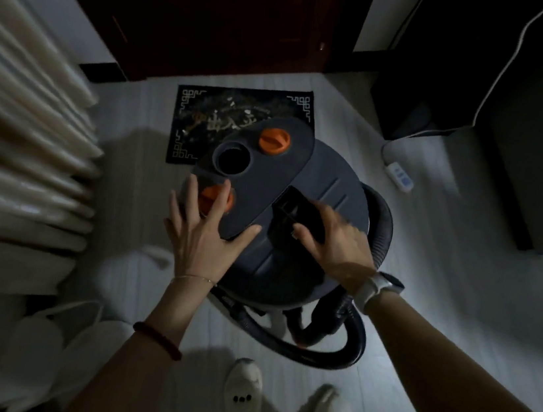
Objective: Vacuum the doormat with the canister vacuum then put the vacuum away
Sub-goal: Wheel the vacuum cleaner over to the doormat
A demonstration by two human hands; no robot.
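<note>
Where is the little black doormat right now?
The doormat lies on the floor at the top middle of the head view, before the dark door, just beyond the vacuum.

Dim, edge blur, fisheye distortion.

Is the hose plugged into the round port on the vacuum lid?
No. The round port on the vacuum lid gapes dark and empty, while the hose coils on the floor beside the canister.
</note>
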